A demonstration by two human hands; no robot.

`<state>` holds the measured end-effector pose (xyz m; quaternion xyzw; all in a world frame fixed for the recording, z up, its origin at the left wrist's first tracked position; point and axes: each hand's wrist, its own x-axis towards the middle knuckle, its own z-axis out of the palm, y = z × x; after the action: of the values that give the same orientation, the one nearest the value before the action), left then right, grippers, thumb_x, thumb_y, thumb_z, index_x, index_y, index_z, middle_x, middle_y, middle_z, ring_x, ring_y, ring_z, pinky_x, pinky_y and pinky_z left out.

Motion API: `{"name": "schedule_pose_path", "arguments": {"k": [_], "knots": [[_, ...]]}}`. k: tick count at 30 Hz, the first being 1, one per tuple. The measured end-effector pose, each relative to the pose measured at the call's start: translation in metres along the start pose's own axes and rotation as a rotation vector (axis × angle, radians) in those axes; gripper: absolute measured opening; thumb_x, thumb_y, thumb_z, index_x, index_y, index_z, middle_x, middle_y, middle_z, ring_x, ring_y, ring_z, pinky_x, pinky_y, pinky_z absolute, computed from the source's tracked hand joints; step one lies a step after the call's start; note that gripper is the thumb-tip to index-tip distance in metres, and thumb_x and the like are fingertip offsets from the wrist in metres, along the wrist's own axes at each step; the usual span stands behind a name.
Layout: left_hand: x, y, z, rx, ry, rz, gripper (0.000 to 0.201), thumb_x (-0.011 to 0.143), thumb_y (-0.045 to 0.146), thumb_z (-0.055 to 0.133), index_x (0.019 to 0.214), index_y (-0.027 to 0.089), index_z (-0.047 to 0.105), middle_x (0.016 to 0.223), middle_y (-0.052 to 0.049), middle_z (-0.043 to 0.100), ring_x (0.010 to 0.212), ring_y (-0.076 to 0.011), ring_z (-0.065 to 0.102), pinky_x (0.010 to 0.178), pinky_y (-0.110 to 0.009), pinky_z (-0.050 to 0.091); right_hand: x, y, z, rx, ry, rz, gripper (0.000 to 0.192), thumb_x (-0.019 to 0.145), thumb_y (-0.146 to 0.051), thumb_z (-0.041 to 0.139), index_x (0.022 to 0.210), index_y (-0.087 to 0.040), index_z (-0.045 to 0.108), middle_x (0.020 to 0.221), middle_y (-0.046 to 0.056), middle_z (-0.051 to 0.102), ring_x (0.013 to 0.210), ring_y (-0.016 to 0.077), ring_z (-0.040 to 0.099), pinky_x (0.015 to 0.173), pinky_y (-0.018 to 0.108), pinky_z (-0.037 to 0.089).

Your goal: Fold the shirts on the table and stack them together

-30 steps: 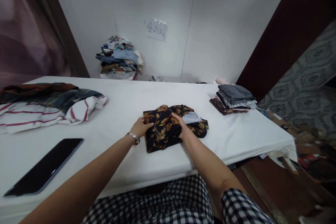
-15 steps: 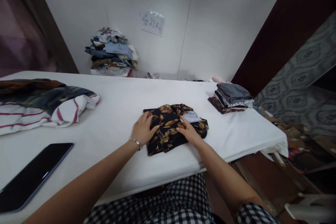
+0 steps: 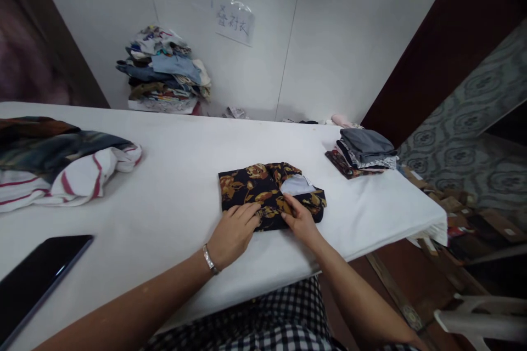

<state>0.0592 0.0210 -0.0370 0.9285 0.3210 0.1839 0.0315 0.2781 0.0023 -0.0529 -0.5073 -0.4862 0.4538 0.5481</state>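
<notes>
Two hands flat, left hand (image 3: 233, 230), right hand (image 3: 302, 221), on folded shirt (image 3: 263, 189)

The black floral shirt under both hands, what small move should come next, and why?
Probably lift the folded black floral shirt and carry it to the folded stack at the table's right end. It already lies as a compact rectangle, and the left hand and right hand rest flat on its near edge.

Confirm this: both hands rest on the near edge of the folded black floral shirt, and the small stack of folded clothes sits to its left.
Not quite. Both the left hand and right hand rest on the folded black floral shirt, but the head view shows the small stack of folded clothes to its right, not left.
</notes>
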Motion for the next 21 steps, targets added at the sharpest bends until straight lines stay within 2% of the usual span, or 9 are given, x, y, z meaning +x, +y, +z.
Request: {"name": "schedule_pose_path", "arguments": {"k": [3,5,8,10,13,15,18,21], "knots": [[-0.004,0.000,0.000,-0.036,-0.056,0.034,0.033,0.081,0.007,0.041,0.100,0.021,0.065,0.116,-0.010,0.064,0.105,-0.0256,0.057,0.088,-0.047,0.046,-0.013,-0.003,-0.004,-0.111,0.052,-0.034,0.048,0.067,-0.022,0.071,0.115,-0.027,0.065,0.121,0.004,0.062,0.109,0.0244,0.057,0.098,0.041,0.045],[-0.005,-0.002,-0.006,-0.113,-0.101,0.049,0.024,0.082,0.017,0.049,0.099,0.022,0.065,0.113,-0.009,0.065,0.104,-0.0255,0.057,0.087,-0.046,0.046,-0.026,-0.003,-0.009,-0.129,0.108,-0.013,0.044,0.069,-0.025,0.071,0.113,-0.028,0.066,0.115,0.005,0.064,0.090,0.0213,0.062,0.084,0.038,0.052],[0.006,-0.018,-0.021,-0.217,-0.101,0.003,0.025,0.083,0.040,0.055,0.100,0.024,0.064,0.119,-0.008,0.063,0.110,-0.0250,0.056,0.092,-0.042,0.044,-0.049,-0.003,-0.013,0.028,0.185,0.194,0.037,0.069,-0.034,0.073,0.104,-0.024,0.065,0.095,0.005,0.067,0.059,0.0154,0.060,0.054,0.032,0.053],[0.026,-0.038,-0.031,-0.205,-0.058,-0.064,0.032,0.086,0.047,0.050,0.099,0.022,0.064,0.122,-0.009,0.062,0.113,-0.0247,0.054,0.097,-0.041,0.041,-0.063,-0.005,-0.015,0.192,0.231,0.363,0.041,0.065,-0.037,0.077,0.100,-0.021,0.062,0.093,0.006,0.068,0.059,0.0172,0.064,0.047,0.030,0.052],[0.068,-0.072,-0.035,-0.107,-0.018,-0.186,0.041,0.085,0.050,0.048,0.107,0.019,0.062,0.128,-0.012,0.057,0.119,-0.0271,0.050,0.102,-0.041,0.037,-0.078,-0.016,-0.015,0.402,0.262,0.515,0.048,0.062,-0.036,0.082,0.102,-0.020,0.061,0.109,0.011,0.067,0.081,0.0240,0.070,0.055,0.032,0.057],[0.097,-0.090,-0.028,-0.061,-0.043,-0.265,0.050,0.082,0.052,0.050,0.117,0.018,0.058,0.132,-0.013,0.054,0.124,-0.0290,0.047,0.105,-0.041,0.033,-0.084,-0.024,-0.012,0.501,0.220,0.588,0.046,0.063,-0.035,0.082,0.102,-0.019,0.061,0.115,0.013,0.066,0.089,0.0257,0.070,0.060,0.033,0.058],[0.135,-0.102,-0.011,-0.114,-0.181,-0.404,0.063,0.075,0.054,0.056,0.126,0.017,0.052,0.137,-0.015,0.050,0.127,-0.0308,0.044,0.105,-0.039,0.032,-0.082,-0.032,-0.001,0.593,0.144,0.635,0.036,0.067,-0.032,0.080,0.095,-0.016,0.063,0.105,0.012,0.070,0.093,0.0248,0.069,0.069,0.035,0.058],[0.164,-0.103,0.005,-0.237,-0.304,-0.530,0.074,0.065,0.054,0.065,0.126,0.014,0.053,0.135,-0.019,0.051,0.123,-0.0342,0.048,0.100,-0.038,0.037,-0.069,-0.027,0.014,0.680,0.128,0.598,0.031,0.071,-0.031,0.078,0.094,-0.015,0.064,0.100,0.009,0.071,0.089,0.0208,0.068,0.078,0.036,0.057]]}}
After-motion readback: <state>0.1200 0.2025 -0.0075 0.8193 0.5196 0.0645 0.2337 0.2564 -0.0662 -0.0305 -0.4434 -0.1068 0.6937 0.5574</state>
